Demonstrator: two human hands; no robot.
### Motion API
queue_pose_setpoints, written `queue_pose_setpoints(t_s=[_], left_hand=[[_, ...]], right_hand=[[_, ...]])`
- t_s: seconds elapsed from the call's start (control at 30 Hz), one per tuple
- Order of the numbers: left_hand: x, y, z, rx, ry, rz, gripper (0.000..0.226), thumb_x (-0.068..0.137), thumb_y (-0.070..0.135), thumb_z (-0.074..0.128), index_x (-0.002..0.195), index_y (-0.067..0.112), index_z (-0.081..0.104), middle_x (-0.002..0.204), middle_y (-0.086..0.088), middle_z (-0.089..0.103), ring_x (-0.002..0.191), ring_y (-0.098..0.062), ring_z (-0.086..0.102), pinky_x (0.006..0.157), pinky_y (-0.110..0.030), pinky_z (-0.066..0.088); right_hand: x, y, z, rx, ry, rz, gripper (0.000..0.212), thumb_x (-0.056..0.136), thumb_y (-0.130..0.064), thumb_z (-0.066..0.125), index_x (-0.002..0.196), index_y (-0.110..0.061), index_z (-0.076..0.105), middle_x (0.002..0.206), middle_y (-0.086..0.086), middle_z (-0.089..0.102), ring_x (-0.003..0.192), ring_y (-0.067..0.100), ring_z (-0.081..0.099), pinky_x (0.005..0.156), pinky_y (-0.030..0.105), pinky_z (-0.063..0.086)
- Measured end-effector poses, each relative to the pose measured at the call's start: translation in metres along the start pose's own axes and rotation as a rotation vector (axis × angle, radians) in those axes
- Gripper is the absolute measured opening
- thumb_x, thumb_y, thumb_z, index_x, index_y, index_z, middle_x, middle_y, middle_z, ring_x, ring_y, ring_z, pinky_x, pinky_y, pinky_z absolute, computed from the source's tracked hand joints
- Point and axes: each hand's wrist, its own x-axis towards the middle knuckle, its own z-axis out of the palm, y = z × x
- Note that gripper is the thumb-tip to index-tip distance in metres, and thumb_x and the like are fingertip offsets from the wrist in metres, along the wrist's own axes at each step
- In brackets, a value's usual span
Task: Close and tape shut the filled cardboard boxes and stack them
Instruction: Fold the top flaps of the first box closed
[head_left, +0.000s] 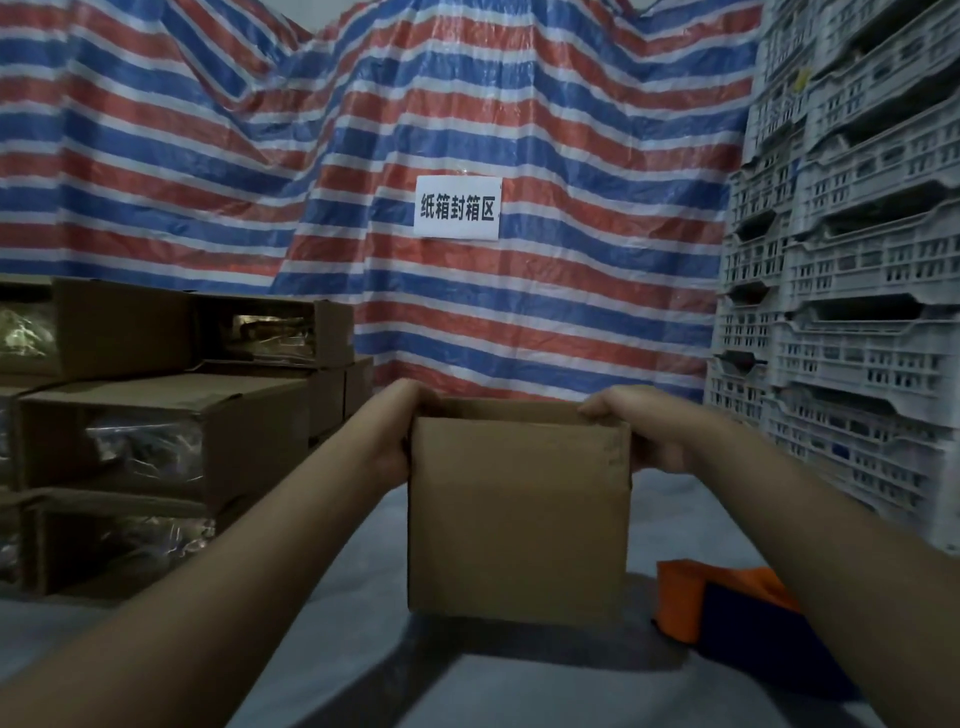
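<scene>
Two hands are gripping one box (519, 514) by its top corners — left hand (400, 431) curling over the left edge, right hand (634, 431) pinching the right — likely steadying it over the grey floor (322, 649). Tape gun (727, 603) is lying just right, within reach. Other boxes (156, 447) are stacked left.

1 head-worn wide-angle camera looks forward and slightly down from close behind the brown cardboard box (519, 509), facing the red, white and blue striped tarpaulin wall (519, 104) beyond.

Boxes (156, 441) left, crates (852, 312) right, mid free
</scene>
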Motion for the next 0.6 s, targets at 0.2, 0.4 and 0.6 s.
queue_pose_setpoints(t_s=[0.2, 0.4, 0.6], left_hand=[[0.007, -0.026, -0.010, -0.007, 0.029, -0.046, 0.014, 0.089, 0.009, 0.053, 0.088, 0.008, 0.066, 0.067, -0.006, 0.068, 0.056, -0.017, 0.065, 0.055, -0.028, 0.052], [0.011, -0.034, -0.017, -0.050, -0.018, 0.006, 0.035, 0.098, 0.031, 0.044, 0.074, 0.014, 0.064, 0.065, -0.005, 0.061, 0.053, -0.017, 0.060, 0.052, -0.023, 0.049], [0.014, -0.069, -0.019, -0.001, 0.034, 0.130, 0.042, 0.103, 0.033, 0.041, 0.075, 0.021, 0.069, 0.064, 0.001, 0.070, 0.053, -0.011, 0.066, 0.051, -0.025, 0.051]], right_hand=[[0.010, 0.030, 0.022, 0.037, -0.032, 0.010, 0.021, 0.101, -0.021, 0.047, 0.087, -0.012, 0.061, 0.057, 0.000, 0.063, 0.049, 0.014, 0.062, 0.048, 0.026, 0.051], [0.011, 0.042, 0.022, 0.295, -0.028, 0.012, 0.039, 0.104, -0.048, 0.041, 0.101, -0.014, 0.062, 0.076, 0.008, 0.063, 0.074, 0.023, 0.063, 0.073, 0.037, 0.053], [-0.002, 0.065, 0.048, 0.708, 0.081, -0.033, 0.059, 0.104, -0.055, 0.036, 0.112, -0.009, 0.072, 0.103, 0.017, 0.071, 0.093, 0.031, 0.068, 0.094, 0.045, 0.053]])
